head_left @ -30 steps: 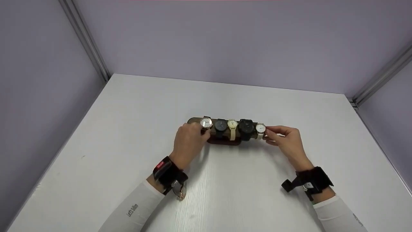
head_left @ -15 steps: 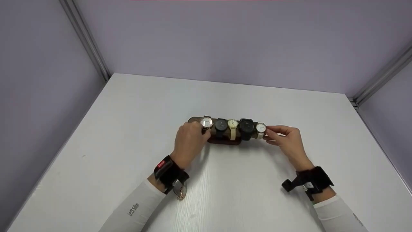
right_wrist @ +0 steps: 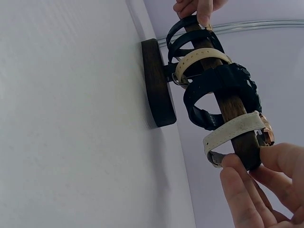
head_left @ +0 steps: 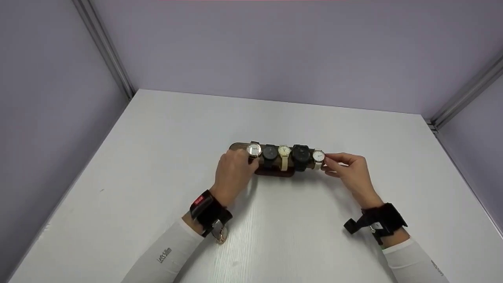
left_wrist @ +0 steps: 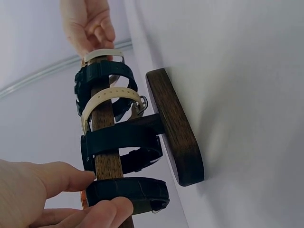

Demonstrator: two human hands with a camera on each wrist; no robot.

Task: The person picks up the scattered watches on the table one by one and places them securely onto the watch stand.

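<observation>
Five wristwatches sit strapped side by side along the crossbar of a dark wooden watch stand [head_left: 277, 171], which stands near the middle of the white table [head_left: 157, 157]. From left to right they are a dark-strapped watch with a pale dial [head_left: 254, 149], a black watch [head_left: 270, 152], a cream-strapped watch [head_left: 284, 151], a chunky black watch [head_left: 301, 154] and a white-strapped watch [head_left: 318, 156] at the far right end.

Her or his left hand [head_left: 232, 173] has thumb and fingers curled onto the dark strap of the leftmost watch; the left wrist view shows the fingertips [left_wrist: 114, 209] pinching that band where it wraps the bar. The right hand [head_left: 351, 169] pinches the white-strapped watch at the opposite end, its fingertips [right_wrist: 237, 178] on the strap's loose tail just under the bar.

What worries me is the stand itself. It rides on one short post over a narrow oval base [left_wrist: 178, 133], so with both hands working at opposite ends, an uneven tug could rock or tip it, or skid it across the smooth tabletop. The white watch sits right at the bar's tip, and I'd guess a small outward pull could slip it off the end and drop it onto the table, dial first. Sliding the left watch inward could also scrape its case against the black one beside it, since they sit almost touching.
</observation>
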